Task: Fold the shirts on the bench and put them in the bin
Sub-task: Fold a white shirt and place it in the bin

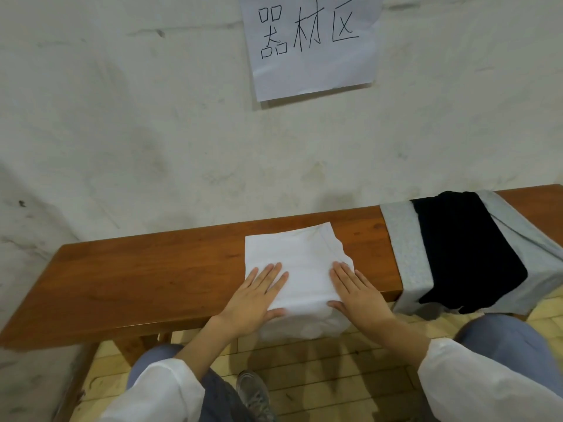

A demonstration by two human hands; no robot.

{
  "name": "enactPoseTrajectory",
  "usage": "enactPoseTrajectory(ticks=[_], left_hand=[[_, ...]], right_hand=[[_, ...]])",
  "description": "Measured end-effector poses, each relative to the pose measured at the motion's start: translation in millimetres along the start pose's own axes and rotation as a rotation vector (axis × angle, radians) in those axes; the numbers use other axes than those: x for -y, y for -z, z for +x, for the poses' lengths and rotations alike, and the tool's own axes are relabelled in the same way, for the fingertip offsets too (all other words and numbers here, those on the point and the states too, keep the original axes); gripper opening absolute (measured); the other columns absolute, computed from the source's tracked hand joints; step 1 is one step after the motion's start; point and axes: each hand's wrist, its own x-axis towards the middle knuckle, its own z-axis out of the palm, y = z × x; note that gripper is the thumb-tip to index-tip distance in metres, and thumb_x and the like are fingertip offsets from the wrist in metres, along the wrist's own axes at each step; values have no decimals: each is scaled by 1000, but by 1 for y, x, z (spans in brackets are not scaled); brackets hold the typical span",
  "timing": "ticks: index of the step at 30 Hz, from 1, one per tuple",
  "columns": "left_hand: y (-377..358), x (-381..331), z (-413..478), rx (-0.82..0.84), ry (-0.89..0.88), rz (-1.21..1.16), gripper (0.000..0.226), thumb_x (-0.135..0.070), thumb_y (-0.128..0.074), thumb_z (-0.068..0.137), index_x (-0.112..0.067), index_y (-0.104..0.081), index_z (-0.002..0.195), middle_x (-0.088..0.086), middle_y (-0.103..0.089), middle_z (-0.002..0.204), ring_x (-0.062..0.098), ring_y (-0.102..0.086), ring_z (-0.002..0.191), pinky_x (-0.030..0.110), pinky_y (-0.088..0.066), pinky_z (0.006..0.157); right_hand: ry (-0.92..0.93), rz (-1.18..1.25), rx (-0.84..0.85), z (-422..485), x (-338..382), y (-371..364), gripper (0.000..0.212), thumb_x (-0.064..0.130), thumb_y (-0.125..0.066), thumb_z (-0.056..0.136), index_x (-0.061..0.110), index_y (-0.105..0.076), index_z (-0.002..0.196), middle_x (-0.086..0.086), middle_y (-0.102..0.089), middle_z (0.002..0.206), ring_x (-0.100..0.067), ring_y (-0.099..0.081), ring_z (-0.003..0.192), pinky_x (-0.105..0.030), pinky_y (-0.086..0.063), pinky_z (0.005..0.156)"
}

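A white shirt, folded into a rough rectangle, lies on the middle of the wooden bench, its near part hanging over the front edge. My left hand presses flat on its left near corner, fingers straight. My right hand presses flat on its right near side, thumb at the bench edge. To the right, a black shirt lies on top of a grey shirt, both draped over the bench. No bin is in view.
A pale wall stands right behind the bench, with a handwritten paper sign taped on it. Below the bench are a yellow tiled floor, my knees and one grey shoe.
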Motion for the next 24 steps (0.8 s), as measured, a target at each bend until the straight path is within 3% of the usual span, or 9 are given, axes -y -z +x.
enactPoseTrajectory(ticks=[4, 6, 8, 10, 12, 14, 16, 20, 24], left_hand=[[22, -2, 0, 47, 19, -144, 81, -71, 8, 80, -32, 0, 151, -10, 14, 156, 12, 11, 146, 29, 7, 116], [39, -1, -1, 74, 67, -337, 71, -67, -14, 87, -33, -27, 148, -14, -3, 158, 9, -12, 145, 27, -10, 116], [58, 1, -2, 84, 93, -514, 57, -59, -36, 90, -28, -48, 137, -17, -14, 157, 6, -31, 137, 24, -27, 110], [79, 5, -5, 63, 113, -584, 43, -48, -49, 92, -24, -59, 126, -16, -38, 146, 6, -44, 126, 24, -35, 104], [101, 11, -3, 65, 110, -614, 18, -30, -57, 93, -19, -68, 102, -9, -63, 112, 11, -58, 102, 28, -44, 88], [126, 18, 4, 123, 64, -538, 15, -9, -57, 86, -13, -61, 72, 0, -61, 79, 15, -57, 76, 29, -43, 68], [152, 22, 15, 137, 73, -440, 20, 1, -53, 82, -12, -57, 68, 1, -56, 72, 13, -51, 69, 24, -37, 62], [206, 39, 40, -148, 140, -311, 27, 5, -53, 83, -10, -69, 99, 2, -64, 92, 17, -54, 85, 24, -33, 67], [243, 49, 36, -460, 177, -319, 36, 6, -49, 82, -16, -70, 101, 2, -68, 89, 23, -59, 80, 33, -44, 68]], right_hand=[[115, 71, -2, -6, -4, 32, 87, 64, 10, 84, 19, -25, 149, 2, -19, 157, -16, -19, 144, -29, -11, 114], [136, 169, -36, -10, -8, 47, 84, 66, -3, 80, 24, -32, 146, 10, -14, 158, -14, -32, 139, -28, -25, 113], [180, 218, -145, -16, -11, 63, 73, 64, -17, 85, 23, -52, 134, 10, -29, 153, -12, -51, 123, -25, -42, 100], [252, 244, -272, -18, -17, 73, 63, 64, -27, 90, 19, -65, 114, 6, -56, 129, -12, -62, 100, -23, -51, 82], [270, 276, -354, -15, -24, 85, 64, 67, -27, 90, 19, -67, 104, 6, -67, 102, -12, -65, 85, -25, -53, 71], [217, 296, -373, -11, -26, 106, 45, 56, -40, 92, 21, -66, 106, 5, -67, 99, -13, -63, 86, -25, -49, 72], [165, 299, -404, 0, -27, 126, 30, 41, -50, 94, 18, -64, 108, 1, -66, 99, -18, -62, 88, -25, -45, 73], [42, 339, -552, 27, -30, 175, 28, 34, -52, 96, 15, -63, 113, -5, -67, 104, -27, -62, 93, -35, -44, 76], [38, 390, -843, 38, -30, 215, 28, 28, -53, 96, 16, -65, 118, -6, -68, 111, -27, -62, 98, -30, -43, 79]])
